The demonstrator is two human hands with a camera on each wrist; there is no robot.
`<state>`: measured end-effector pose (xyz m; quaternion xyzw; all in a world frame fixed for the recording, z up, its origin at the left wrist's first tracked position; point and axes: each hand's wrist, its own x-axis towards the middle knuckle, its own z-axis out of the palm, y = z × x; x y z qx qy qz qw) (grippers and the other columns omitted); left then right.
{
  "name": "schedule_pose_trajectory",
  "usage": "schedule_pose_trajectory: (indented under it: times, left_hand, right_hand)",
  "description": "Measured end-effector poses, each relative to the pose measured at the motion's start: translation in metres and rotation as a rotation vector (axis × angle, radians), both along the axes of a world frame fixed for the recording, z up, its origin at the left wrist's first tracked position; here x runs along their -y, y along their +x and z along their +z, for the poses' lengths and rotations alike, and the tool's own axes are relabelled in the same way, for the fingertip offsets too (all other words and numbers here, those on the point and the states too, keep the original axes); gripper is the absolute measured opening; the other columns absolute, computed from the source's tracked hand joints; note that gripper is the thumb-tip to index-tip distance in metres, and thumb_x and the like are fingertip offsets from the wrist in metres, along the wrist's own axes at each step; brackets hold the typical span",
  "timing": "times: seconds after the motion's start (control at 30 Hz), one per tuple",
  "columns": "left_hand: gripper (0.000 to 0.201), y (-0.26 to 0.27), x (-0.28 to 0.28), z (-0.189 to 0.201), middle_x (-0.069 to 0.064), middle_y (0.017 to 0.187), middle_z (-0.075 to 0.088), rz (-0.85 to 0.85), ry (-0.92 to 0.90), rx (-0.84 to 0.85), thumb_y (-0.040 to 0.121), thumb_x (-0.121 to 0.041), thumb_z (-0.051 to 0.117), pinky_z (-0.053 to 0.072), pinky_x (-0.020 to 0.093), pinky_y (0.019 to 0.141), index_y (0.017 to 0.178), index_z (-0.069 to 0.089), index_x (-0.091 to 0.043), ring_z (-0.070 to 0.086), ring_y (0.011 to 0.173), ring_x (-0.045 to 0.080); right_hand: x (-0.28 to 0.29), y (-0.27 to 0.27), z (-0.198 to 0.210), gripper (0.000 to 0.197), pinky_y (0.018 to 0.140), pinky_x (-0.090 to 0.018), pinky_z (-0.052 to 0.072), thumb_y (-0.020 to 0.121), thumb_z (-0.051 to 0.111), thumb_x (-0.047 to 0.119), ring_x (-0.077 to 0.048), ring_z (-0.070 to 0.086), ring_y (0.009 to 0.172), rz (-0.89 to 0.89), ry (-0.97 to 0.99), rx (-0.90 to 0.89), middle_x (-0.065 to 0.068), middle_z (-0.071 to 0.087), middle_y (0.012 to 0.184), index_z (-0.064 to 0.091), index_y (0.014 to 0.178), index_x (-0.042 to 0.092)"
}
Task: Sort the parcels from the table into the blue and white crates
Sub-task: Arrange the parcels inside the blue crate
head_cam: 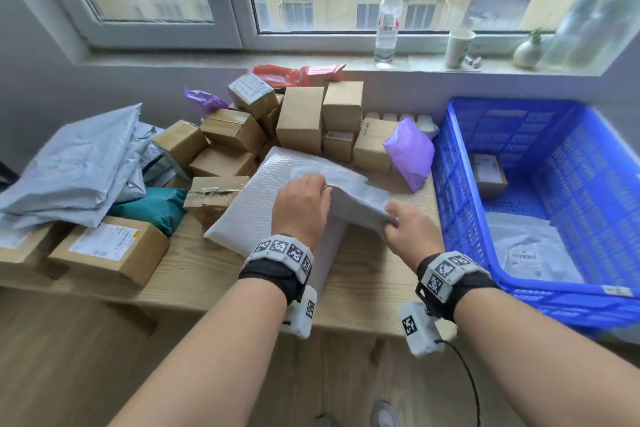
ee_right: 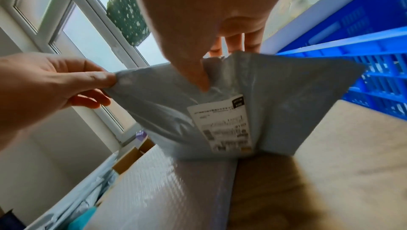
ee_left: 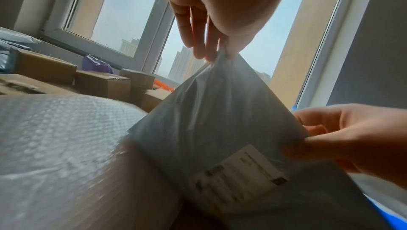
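Label [ee_right: 222, 125] print blurred, grey mailer [head_cam: 349, 194] pinched by both hands

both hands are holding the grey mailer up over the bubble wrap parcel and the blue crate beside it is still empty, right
Not quite: the blue crate is not empty. The head view shows a small cardboard box and a white mailer already in it. The rest holds: the left hand and right hand hold the grey mailer over the bubble wrap parcel.
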<state>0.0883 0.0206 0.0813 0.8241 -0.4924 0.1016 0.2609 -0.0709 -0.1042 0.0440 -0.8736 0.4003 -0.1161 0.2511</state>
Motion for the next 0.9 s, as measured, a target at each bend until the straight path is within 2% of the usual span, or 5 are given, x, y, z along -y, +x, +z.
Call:
schedule_pose_trajectory:
  times: [0.1,0.27,0.53,0.7,0.9]
  left_hand:
    - [0.04,0.0,0.009,0.018,0.008,0.112,0.062,0.084,-0.05,-0.166,0.095,-0.033,0.059,0.042,0.038,0.094,0.127,0.053,-0.01,0.056,0.105,0.025]
    - [0.048,0.012,0.023,0.028,0.006,0.135,0.055,0.166,0.07,-0.289,0.091,-0.03,0.062,0.031,0.037,0.11,0.135,0.051,-0.015,0.045,0.127,0.026]
    - [0.035,0.006,0.032,0.025,0.001,0.112,0.067,0.191,0.085,-0.422,0.087,-0.035,0.066,0.042,0.044,0.099,0.12,0.061,-0.025,0.057,0.11,0.026]
    - [0.023,0.003,0.042,0.039,0.007,0.109,0.066,0.216,-0.01,-0.325,0.088,-0.017,0.061,0.039,0.04,0.099,0.111,0.068,-0.016,0.053,0.11,0.029]
    - [0.026,-0.003,0.058,0.057,0.007,0.111,0.065,0.125,0.034,-0.116,0.092,-0.008,0.053,0.032,0.036,0.094,0.111,0.068,-0.014,0.052,0.107,0.028]
  right_hand:
    - [0.017,-0.002,0.029,0.027,0.086,-0.039,0.045,0.092,0.054,0.012,-0.032,0.058,0.108,-0.006,-0.007,0.098,-0.009,0.061,0.115,0.062,0.117,0.016]
    - [0.045,-0.006,0.073,0.031,0.097,-0.032,0.041,0.095,0.05,0.006,-0.025,0.057,0.114,-0.008,0.056,0.263,-0.007,0.063,0.121,0.066,0.121,0.013]
    - [0.074,-0.02,0.099,0.019,0.072,-0.033,0.042,0.095,0.046,0.011,-0.016,0.054,0.075,-0.163,0.186,0.456,0.003,0.06,0.079,0.062,0.089,0.019]
    - [0.077,-0.027,0.08,0.016,0.07,-0.035,0.041,0.093,0.046,0.009,-0.026,0.055,0.08,-0.237,0.245,0.416,-0.013,0.064,0.086,0.061,0.086,0.012]
    - [0.071,-0.03,0.079,0.045,0.096,-0.033,0.035,0.086,0.057,0.004,-0.031,0.049,0.116,-0.2,-0.031,0.33,-0.016,0.055,0.121,0.054,0.13,0.012]
